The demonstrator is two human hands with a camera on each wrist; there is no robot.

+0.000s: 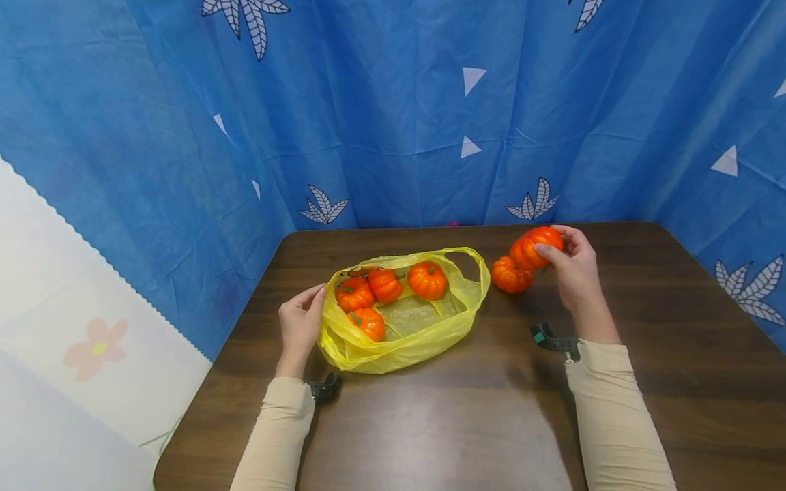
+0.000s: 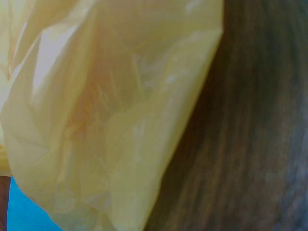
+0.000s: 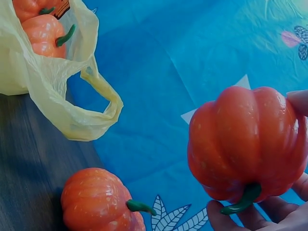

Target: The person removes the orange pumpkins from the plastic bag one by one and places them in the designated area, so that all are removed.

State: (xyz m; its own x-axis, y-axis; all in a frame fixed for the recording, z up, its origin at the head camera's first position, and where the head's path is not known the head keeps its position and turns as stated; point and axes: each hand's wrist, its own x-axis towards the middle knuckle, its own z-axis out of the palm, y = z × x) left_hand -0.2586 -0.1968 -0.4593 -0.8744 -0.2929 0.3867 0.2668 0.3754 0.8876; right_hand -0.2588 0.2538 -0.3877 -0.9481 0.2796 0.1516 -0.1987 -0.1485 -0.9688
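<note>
My left hand (image 1: 301,329) pinches the left rim of a yellow plastic bag (image 1: 402,356), which lies open on the table. Inside the bag sit several small orange toy pumpkins (image 1: 427,281) with green stems. In the right hand (image 1: 578,276), a larger glossy red-orange pumpkin (image 3: 243,139) is held off the table, thumb on one side and fingers curled underneath. Just below and left of it, another orange pumpkin (image 1: 511,275) rests on the wood beside the bag's loop handle. Yellow plastic (image 2: 120,125) fills most of the left wrist view, and the left fingers are hidden there.
The brown wooden table (image 1: 417,429) carries the bag and pumpkins. A blue curtain (image 1: 393,136) with leaf and triangle prints hangs behind its far edge. White cloth (image 1: 92,286) with a flower print hangs on the left. Dark wrist mounts (image 1: 552,339) sit at both cuffs.
</note>
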